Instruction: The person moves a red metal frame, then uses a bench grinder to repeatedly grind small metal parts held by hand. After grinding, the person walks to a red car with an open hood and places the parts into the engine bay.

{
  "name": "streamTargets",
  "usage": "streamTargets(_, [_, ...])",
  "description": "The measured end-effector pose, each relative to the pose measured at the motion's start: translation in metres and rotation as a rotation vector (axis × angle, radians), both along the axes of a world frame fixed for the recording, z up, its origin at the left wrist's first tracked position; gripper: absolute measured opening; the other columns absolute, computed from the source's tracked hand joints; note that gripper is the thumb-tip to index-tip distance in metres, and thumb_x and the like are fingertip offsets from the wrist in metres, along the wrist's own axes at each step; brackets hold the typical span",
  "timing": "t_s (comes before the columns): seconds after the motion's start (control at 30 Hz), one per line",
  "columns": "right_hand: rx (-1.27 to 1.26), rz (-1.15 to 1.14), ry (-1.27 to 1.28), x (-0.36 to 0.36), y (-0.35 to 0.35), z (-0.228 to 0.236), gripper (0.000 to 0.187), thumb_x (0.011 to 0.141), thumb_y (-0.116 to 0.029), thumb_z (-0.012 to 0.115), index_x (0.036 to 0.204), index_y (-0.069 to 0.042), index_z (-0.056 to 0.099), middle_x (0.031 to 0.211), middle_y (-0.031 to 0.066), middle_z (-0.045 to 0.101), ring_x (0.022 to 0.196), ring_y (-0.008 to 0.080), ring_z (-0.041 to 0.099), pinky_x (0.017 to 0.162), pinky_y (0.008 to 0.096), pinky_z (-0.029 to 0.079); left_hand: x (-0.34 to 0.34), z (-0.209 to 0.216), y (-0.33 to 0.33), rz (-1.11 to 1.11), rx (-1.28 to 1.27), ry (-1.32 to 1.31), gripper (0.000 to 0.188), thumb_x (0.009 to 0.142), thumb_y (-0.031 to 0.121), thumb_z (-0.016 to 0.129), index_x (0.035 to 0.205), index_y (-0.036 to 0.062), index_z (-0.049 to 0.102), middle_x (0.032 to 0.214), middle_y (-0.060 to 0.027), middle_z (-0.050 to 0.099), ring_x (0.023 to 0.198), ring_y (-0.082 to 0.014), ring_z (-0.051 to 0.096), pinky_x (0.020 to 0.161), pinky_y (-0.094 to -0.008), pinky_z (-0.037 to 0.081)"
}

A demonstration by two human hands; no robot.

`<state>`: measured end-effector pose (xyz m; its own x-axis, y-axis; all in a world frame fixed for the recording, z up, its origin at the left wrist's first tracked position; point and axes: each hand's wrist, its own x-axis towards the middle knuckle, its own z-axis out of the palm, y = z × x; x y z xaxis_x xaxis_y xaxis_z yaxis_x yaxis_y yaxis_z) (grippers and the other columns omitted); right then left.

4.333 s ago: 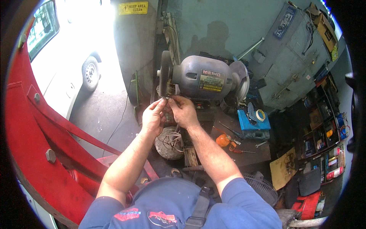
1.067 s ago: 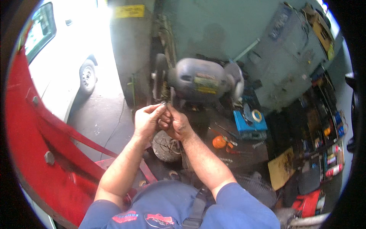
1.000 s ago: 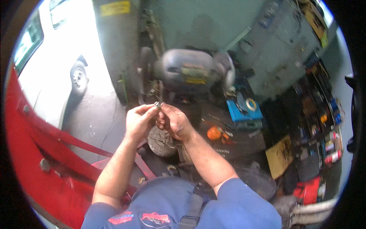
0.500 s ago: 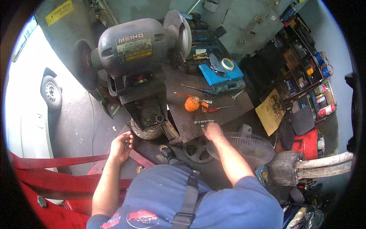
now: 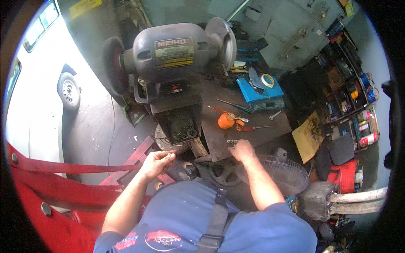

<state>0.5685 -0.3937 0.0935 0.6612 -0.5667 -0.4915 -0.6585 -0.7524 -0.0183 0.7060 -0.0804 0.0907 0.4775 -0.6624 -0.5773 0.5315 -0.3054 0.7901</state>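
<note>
The table [image 5: 216,145] stands before you, the grinder [image 5: 166,71] at its left; keep your arm clear of the fan [image 5: 289,175] near the table's edge. Your right hand [image 5: 244,150], fingers curled downward, is at the parts [image 5: 231,142], small metal pieces near that edge; whether it grips one cannot be told. Your left hand [image 5: 156,164] looks narrowly pinched, contents unclear. For a sure hold, pinch one part squarely, leaving its neighbours undisturbed.

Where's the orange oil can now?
In the head view, the orange oil can sits slightly right of centre on the tabletop, beyond the right hand.
</note>
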Motion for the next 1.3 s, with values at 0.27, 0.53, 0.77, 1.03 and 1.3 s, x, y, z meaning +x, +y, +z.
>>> streamTargets(0.27, [0.797,0.173,-0.743,0.061,0.110,0.098,0.027,0.083,-0.022,0.070,0.099,-0.001,0.064,0.076,0.0106,0.068,0.069,0.0163,0.065,0.065,0.0311,0.051,0.006,0.046,-0.004,0.213,-0.091,-0.064,0.037,0.096,0.037,0.057,0.108,0.0038,0.066,0.062,0.0067,0.044,0.049,-0.0040,0.034,0.044,-0.0208,0.026])
streamTargets(0.53, [1.019,0.184,-1.094,0.147,0.181,0.080,0.012,0.090,-0.005,0.059,0.098,0.002,0.062,0.086,0.0110,0.070,0.079,0.0144,0.067,0.072,0.0285,0.052,0.044,0.071,-0.003,0.663,-0.207,-0.148,0.031,0.095,0.036,0.059,0.100,0.0060,0.065,0.062,0.0060,0.048,0.044,-0.0016,0.036,0.038,-0.0184,0.028])
streamTargets(0.77, [1.178,0.091,-1.050,0.205,0.201,0.078,0.020,0.094,-0.017,0.059,0.093,0.002,0.064,0.075,0.0056,0.066,0.064,0.0119,0.059,0.061,0.0293,0.049,0.081,0.085,0.022,0.679,-0.448,-0.180,0.029,0.095,0.023,0.058,0.117,0.0054,0.061,0.075,0.0054,0.055,0.052,-0.0013,0.040,0.041,-0.0165,0.029])
streamTargets(1.03, [1.340,0.009,-1.168,0.223,0.215,0.076,0.029,0.096,-0.025,0.057,0.092,0.004,0.064,0.078,0.0067,0.067,0.067,0.0138,0.062,0.061,0.0303,0.051,0.108,0.087,0.023,0.751,-0.418,-0.175,0.028,0.088,0.025,0.069,0.109,0.0063,0.065,0.084,0.0024,0.065,0.057,-0.0011,0.050,0.045,-0.0159,0.034])
streamTargets(1.3, [1.335,-0.012,-1.169,0.224,0.215,0.064,0.027,0.098,-0.024,0.053,0.094,0.000,0.064,0.077,0.0045,0.067,0.067,0.0122,0.062,0.062,0.0284,0.049,0.118,0.076,0.022,0.752,-0.411,-0.185,0.026,0.087,0.023,0.070,0.104,0.0034,0.066,0.081,-0.0008,0.065,0.060,-0.0056,0.055,0.048,-0.0183,0.041])
